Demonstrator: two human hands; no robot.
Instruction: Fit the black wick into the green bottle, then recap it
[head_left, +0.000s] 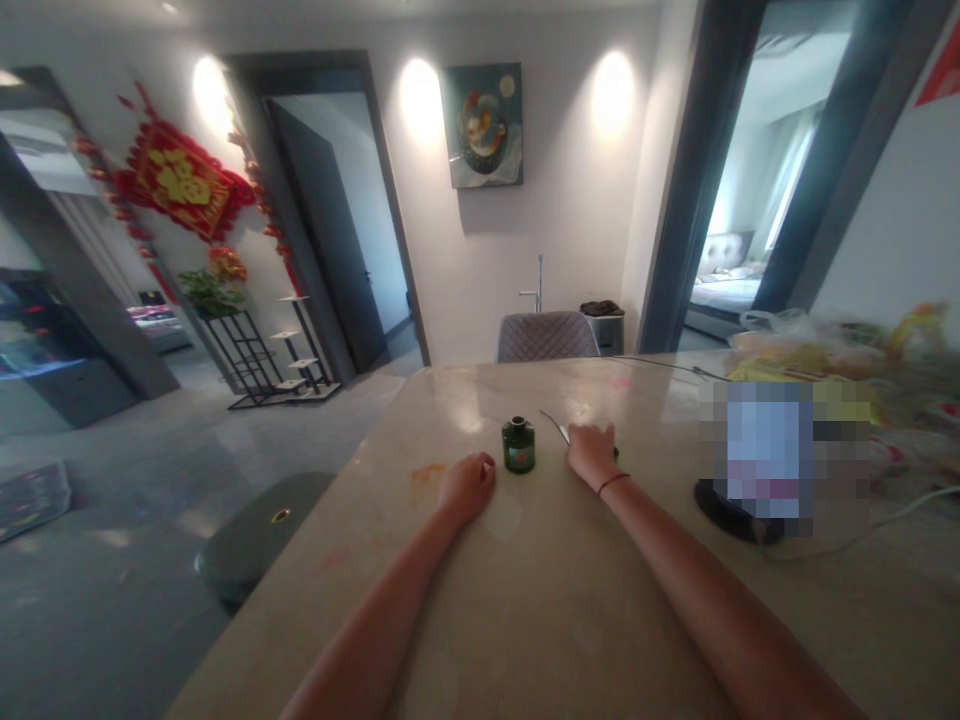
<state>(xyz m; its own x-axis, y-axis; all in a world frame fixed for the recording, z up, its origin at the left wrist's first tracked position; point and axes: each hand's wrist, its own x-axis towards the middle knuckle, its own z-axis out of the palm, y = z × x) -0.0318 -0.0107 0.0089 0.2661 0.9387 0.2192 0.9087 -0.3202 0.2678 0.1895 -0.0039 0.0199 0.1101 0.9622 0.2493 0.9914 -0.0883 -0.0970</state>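
Observation:
A small dark green glass bottle stands upright on the table, its narrow neck uncovered and a label on its front. Just left of it, my left hand rests on the tabletop with its fingers curled in; nothing shows in it, and it is apart from the bottle. To the bottle's right, my right hand is closed on a thin stick-like tool, pale near the fingers, with a slim dark end pointing up and left. A small dark green thing, partly hidden, sits beyond that hand's wrist.
Plastic bags crowd the table's right side, near a blurred-out screen on a round black base. A cable runs there. A grey chair stands at the far edge, a green stool at the left.

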